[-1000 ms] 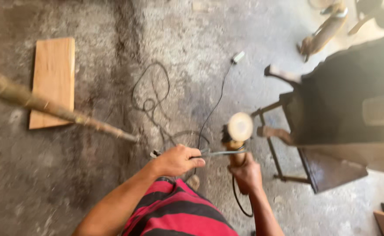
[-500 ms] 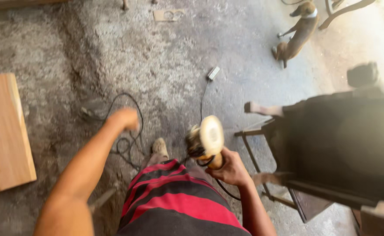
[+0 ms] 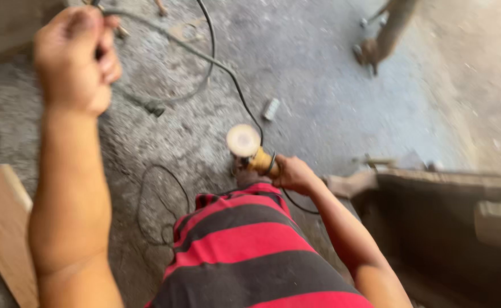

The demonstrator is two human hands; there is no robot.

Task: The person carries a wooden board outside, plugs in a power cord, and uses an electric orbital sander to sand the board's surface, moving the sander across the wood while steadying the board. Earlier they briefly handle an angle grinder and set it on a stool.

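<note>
My left hand (image 3: 76, 57) is raised high at the upper left, closed on a black power cable (image 3: 205, 57) that runs down across the concrete floor. My right hand (image 3: 293, 174) is lower, just right of centre, gripping a yellow angle grinder (image 3: 250, 151) whose round pale disc faces up. The cable leads to the grinder. My red and black striped shirt (image 3: 244, 251) fills the bottom of the view. The picture is blurred by motion.
A pale wooden board (image 3: 2, 228) lies on the floor at the lower left. A dark wooden bench or frame (image 3: 433, 211) stands at the right. A plug (image 3: 153, 106) and a small grey piece (image 3: 271, 108) lie on the floor; a wooden leg (image 3: 384, 34) stands at the top right.
My left hand has risen from the floor with the cable, now held high near the camera. The right hand keeps the grinder. The view has shifted, and the board moved to the lower left.
</note>
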